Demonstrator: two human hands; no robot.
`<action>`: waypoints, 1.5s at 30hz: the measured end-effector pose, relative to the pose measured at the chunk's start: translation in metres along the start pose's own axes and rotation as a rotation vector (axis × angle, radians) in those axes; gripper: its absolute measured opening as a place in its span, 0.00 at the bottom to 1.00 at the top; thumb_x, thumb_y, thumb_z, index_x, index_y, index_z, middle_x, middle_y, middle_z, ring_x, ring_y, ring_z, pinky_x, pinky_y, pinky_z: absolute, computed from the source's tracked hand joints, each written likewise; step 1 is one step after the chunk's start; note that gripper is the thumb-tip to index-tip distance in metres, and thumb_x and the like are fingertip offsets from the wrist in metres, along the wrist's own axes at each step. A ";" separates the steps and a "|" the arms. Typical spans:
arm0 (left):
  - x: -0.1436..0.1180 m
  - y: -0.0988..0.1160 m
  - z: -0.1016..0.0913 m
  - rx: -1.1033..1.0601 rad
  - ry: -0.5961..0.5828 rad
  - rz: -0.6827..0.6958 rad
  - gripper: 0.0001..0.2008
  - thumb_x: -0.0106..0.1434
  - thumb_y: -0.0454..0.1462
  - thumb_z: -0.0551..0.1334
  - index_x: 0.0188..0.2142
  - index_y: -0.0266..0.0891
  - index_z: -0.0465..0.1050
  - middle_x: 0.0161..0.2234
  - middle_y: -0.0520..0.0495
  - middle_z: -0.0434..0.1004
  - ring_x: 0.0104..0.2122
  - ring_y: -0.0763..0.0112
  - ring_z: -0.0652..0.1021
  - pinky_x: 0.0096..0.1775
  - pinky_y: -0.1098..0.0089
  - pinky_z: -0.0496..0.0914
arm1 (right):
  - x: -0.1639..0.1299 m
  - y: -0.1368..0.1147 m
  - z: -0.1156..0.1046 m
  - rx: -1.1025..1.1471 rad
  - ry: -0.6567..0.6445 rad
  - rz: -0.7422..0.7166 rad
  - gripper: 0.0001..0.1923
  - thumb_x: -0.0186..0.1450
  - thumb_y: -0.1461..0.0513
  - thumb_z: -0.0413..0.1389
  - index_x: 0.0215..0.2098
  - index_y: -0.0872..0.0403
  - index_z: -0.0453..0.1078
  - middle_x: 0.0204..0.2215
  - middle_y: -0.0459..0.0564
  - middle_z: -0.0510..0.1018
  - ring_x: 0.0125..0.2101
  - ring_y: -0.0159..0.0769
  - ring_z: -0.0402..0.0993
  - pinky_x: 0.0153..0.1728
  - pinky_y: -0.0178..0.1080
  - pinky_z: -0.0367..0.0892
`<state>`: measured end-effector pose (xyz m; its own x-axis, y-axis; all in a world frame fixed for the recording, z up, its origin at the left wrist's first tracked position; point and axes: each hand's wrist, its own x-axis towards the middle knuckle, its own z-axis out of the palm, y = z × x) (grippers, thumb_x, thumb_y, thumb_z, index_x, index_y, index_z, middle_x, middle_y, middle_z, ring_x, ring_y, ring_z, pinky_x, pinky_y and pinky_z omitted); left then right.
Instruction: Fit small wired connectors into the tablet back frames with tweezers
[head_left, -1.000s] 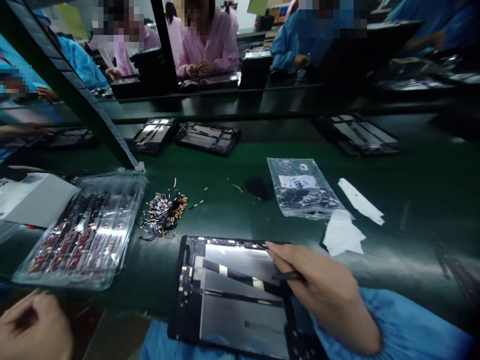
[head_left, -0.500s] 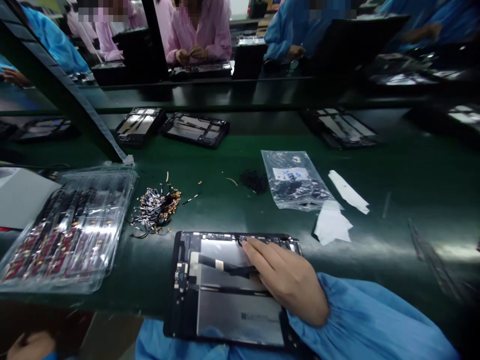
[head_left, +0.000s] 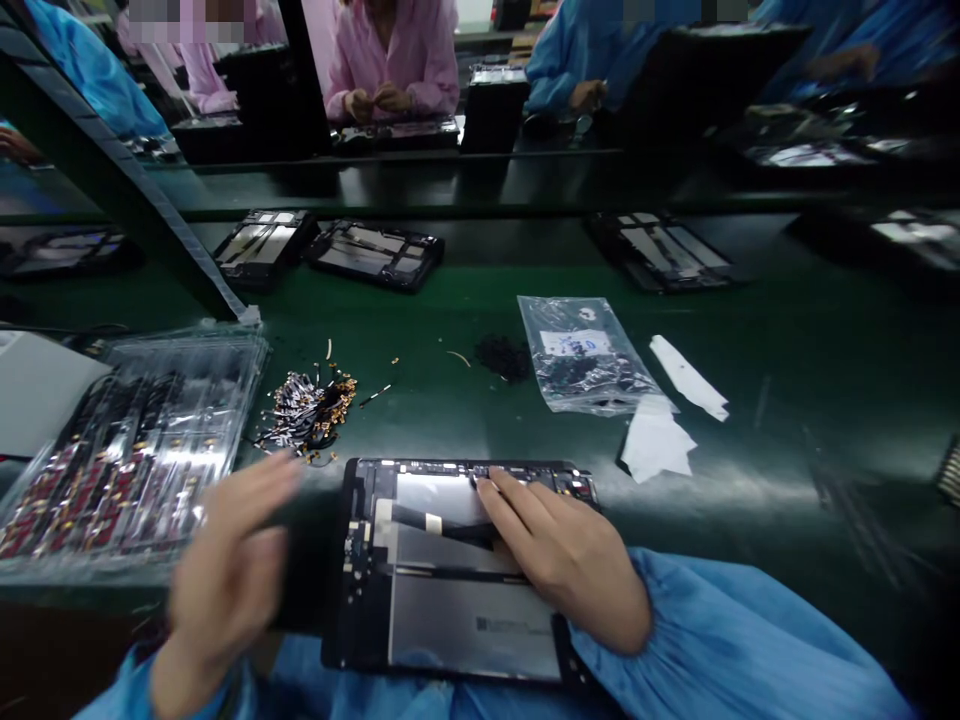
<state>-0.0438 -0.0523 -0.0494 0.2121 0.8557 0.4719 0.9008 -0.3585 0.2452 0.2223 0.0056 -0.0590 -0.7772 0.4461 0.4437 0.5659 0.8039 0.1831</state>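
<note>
An opened tablet (head_left: 472, 630) rests in front of me, its near edge against my blue clothing. Its inside faces up, with silver panels, a dark ribbon cable and circuit parts along the top and left edges. My right hand (head_left: 562, 555) lies over the tablet's right side, fingers stretched out and fingertips pressed near the top edge. Its thumb and whatever is under the fingertips are hidden. Blurred by motion, my left hand (head_left: 229, 570) is in the air left of the tablet, thumb apart from the fingers, nothing visible in it. Beyond its fingertips lies a pile of small cables (head_left: 311, 408).
Stacked clear trays (head_left: 247, 375) of parts and a white box (head_left: 41, 395) stand left. A plastic bag (head_left: 589, 370), small black pieces (head_left: 502, 358) and torn white paper (head_left: 658, 445) lie beyond the tablet. More opened tablets (head_left: 379, 252) line the back; co-workers sit across.
My left hand has risen from the lower left corner and moved right, beside the tablet. My right hand stays on the tablet. The whole view has shifted slightly.
</note>
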 end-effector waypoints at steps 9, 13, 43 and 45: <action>0.049 0.040 0.045 -0.057 -0.269 0.413 0.10 0.66 0.33 0.52 0.46 0.34 0.67 0.50 0.45 0.74 0.50 0.65 0.72 0.50 0.62 0.64 | 0.001 -0.001 -0.001 -0.024 0.006 0.018 0.16 0.67 0.69 0.44 0.40 0.61 0.74 0.37 0.58 0.80 0.28 0.36 0.69 0.26 0.38 0.57; 0.047 0.037 0.047 -0.052 -0.321 0.419 0.11 0.65 0.32 0.53 0.47 0.35 0.67 0.54 0.47 0.72 0.52 0.65 0.70 0.49 0.64 0.63 | 0.001 -0.001 -0.001 -0.025 0.011 0.015 0.16 0.67 0.70 0.44 0.40 0.61 0.74 0.37 0.57 0.80 0.28 0.36 0.70 0.26 0.38 0.58; 0.044 0.035 0.052 0.024 -0.376 0.475 0.19 0.64 0.28 0.50 0.54 0.36 0.65 0.55 0.47 0.71 0.53 0.62 0.69 0.55 0.51 0.58 | -0.021 0.014 -0.011 0.051 -0.001 0.024 0.15 0.68 0.71 0.44 0.43 0.62 0.72 0.35 0.55 0.80 0.30 0.36 0.72 0.29 0.39 0.63; 0.044 0.035 0.051 0.020 -0.385 0.475 0.20 0.64 0.28 0.50 0.54 0.36 0.64 0.55 0.47 0.70 0.53 0.61 0.69 0.55 0.51 0.59 | -0.020 0.014 -0.012 0.053 0.000 0.022 0.16 0.68 0.71 0.44 0.43 0.63 0.72 0.35 0.56 0.80 0.29 0.37 0.72 0.28 0.39 0.62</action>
<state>0.0163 -0.0079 -0.0636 0.7105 0.6791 0.1846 0.6805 -0.7298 0.0654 0.2488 0.0037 -0.0549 -0.7647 0.4637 0.4475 0.5674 0.8137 0.1263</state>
